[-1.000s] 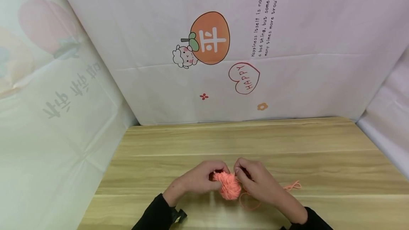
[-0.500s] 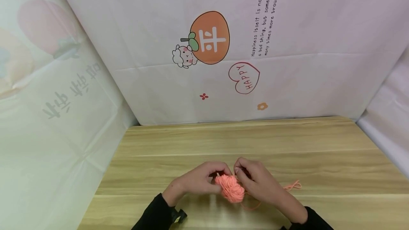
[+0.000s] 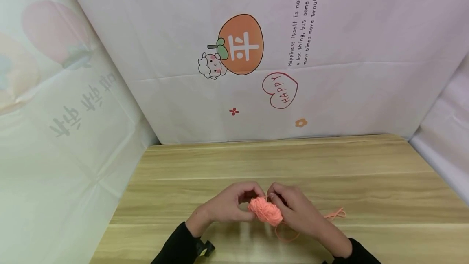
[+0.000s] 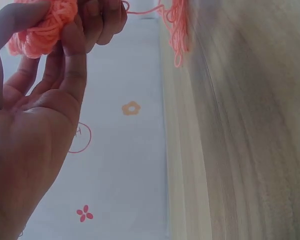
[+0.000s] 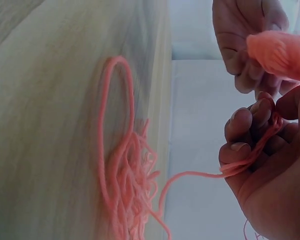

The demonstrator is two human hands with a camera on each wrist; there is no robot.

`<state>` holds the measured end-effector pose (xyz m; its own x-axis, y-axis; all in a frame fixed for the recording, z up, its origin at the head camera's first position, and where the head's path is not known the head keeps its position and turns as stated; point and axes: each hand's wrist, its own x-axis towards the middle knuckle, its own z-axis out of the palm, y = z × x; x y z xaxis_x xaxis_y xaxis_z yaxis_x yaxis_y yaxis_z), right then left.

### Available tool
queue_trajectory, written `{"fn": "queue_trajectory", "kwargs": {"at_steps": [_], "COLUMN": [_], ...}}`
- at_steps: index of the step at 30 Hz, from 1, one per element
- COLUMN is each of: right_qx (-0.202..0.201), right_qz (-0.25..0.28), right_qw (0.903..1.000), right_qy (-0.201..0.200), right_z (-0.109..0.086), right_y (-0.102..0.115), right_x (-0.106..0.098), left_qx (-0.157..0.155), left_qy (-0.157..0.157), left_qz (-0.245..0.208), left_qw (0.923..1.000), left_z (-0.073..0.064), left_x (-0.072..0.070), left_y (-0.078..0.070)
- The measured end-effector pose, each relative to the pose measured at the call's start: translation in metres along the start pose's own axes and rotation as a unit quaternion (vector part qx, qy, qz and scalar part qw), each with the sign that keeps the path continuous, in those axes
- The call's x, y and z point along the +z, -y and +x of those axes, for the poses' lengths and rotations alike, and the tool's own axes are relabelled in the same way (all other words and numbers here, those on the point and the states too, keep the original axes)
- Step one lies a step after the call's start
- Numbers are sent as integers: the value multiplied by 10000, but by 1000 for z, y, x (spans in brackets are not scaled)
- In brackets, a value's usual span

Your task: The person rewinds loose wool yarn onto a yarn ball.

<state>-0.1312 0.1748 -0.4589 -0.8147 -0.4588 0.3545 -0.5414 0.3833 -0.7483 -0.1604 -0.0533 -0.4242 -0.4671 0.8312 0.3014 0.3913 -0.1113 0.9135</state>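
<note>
A coral-pink ball of yarn [image 3: 265, 212] is held up over the wooden table between the thumb and fingers of my left hand [image 3: 228, 205]. Close beside it, my right hand [image 3: 296, 209] has its fingers curled around a strand from the ball, pinching it between thumb and fingertips. In the right wrist view, that yarn strand [image 5: 195, 173] runs through the curled fingers and down to a loose heap of yarn [image 5: 132, 185] on the table. The two hands' fingertips nearly meet above the ball. My right forearm hides most of the heap in the head view.
The wooden table [image 3: 190, 166] reaches back to a white printed cloth [image 3: 183, 105] hung behind it. More cloth [image 3: 91, 141] hangs along the left side. A loose yarn loop [image 3: 287, 239] dangles below the right hand.
The yarn ball has turned in my left hand and shifted slightly to the right. The left fingertips have moved closer to the right hand, which has barely moved.
</note>
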Motion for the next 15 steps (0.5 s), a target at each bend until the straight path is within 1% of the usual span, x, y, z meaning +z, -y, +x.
{"fn": "queue_trajectory", "kwargs": {"at_steps": [3, 7, 12, 15], "right_qx": [66, 31, -108, -257], "right_qz": [56, 91, 113, 71], "right_qw": [10000, 9999, 9999, 9996], "right_qy": [24, 28, 17, 6], "right_z": [0, 0, 1, 2], "right_y": [-1, -1, -1, -1], "right_x": [2, 4, 6, 7], "left_qx": [47, 71, 201, 217], "left_qy": [-200, -461, -632, -739], "left_qz": [-101, -204, -309, -354], "left_qw": [9997, 9987, 9973, 9964], "left_z": [0, 0, -1, -1], "left_x": [0, 0, -1, -1], "left_y": [1, 0, -2, -1]}}
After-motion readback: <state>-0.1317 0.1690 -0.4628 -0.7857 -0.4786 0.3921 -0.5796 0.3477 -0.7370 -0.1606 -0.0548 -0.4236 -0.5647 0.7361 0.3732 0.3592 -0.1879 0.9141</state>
